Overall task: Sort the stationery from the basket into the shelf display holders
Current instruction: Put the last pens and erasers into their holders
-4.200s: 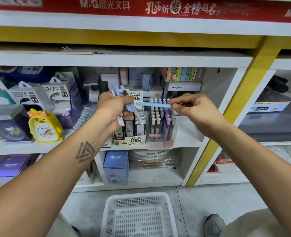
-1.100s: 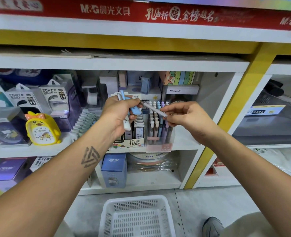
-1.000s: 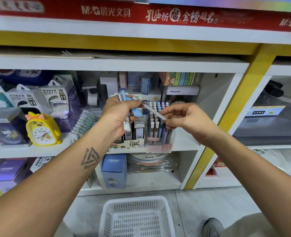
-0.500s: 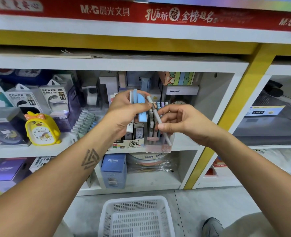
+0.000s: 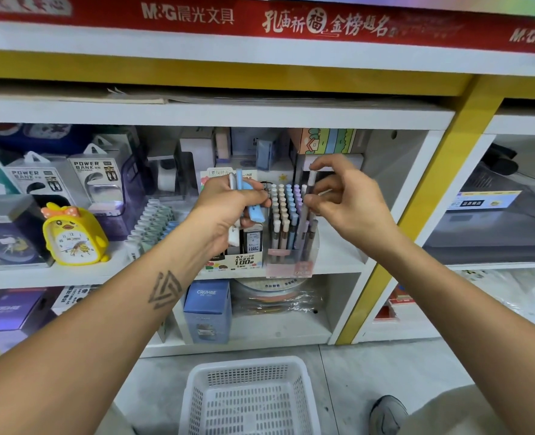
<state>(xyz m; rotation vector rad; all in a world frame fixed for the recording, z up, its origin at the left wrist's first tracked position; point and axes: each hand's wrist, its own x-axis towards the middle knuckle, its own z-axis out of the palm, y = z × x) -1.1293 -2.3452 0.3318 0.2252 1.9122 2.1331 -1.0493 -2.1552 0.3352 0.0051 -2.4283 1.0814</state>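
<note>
Head view: the right hand (image 5: 347, 202) pinches a pale mechanical pencil (image 5: 307, 199) between thumb and fingertips, its grip closed round the upper barrel. The pencil stands nearly upright, cap end up, its lower end down among the rows of pastel pencils in the clear display holder (image 5: 291, 246) directly under that grip. Whether the tip has already seated in a slot is hidden by the neighbouring pencils.

The left hand (image 5: 228, 211), just to the left of the right grip, is curled round a small bundle of remaining stationery (image 5: 244, 199): at least a light-blue piece and a white one, which stick out above and below the fist. It hangs in front of the lead-refill display box (image 5: 244, 259), which sits touching the left side of the pencil holder on the shelf (image 5: 338, 262).

Well below both grips, on the floor, stands the white plastic basket (image 5: 250, 400). What shows of its bottom looks bare, though its near edge is cut off by the frame.

Judged from this, the sorting seems close to its end: the holder looks nearly full and the basket looks emptied. What is left appears to be releasing this pencil once it sits in its row, then placing the few pieces from the left grip into their matching holders
</note>
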